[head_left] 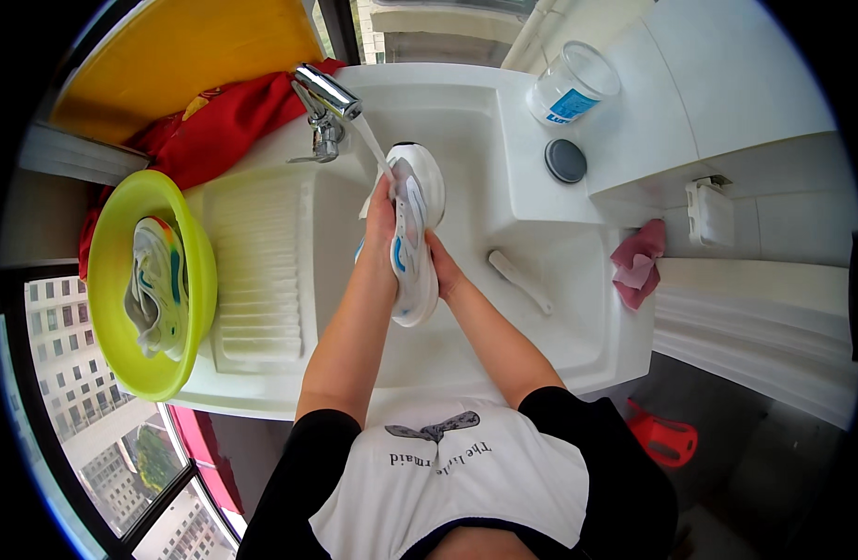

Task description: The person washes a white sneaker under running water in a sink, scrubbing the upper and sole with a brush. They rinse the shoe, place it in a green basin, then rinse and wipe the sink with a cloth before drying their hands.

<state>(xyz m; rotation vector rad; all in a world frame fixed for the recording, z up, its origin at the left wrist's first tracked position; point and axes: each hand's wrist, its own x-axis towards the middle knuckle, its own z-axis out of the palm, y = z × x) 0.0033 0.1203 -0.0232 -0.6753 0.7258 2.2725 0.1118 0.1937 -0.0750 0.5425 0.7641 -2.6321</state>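
Over the sink I hold a white sneaker with blue marks. My left hand is closed round its left side near the upper end. My right hand grips its right side lower down; some of the fingers are hidden behind the shoe. A stream of water from the chrome faucet falls onto the sneaker beside my left hand. To the right of my right hand, a white-handled brush lies on the sink bottom.
A yellow-green basin holding another white sneaker stands at the left, beside the ribbed washboard. A clear plastic tub and a dark round lid are at the back right. A pink cloth hangs over the right edge.
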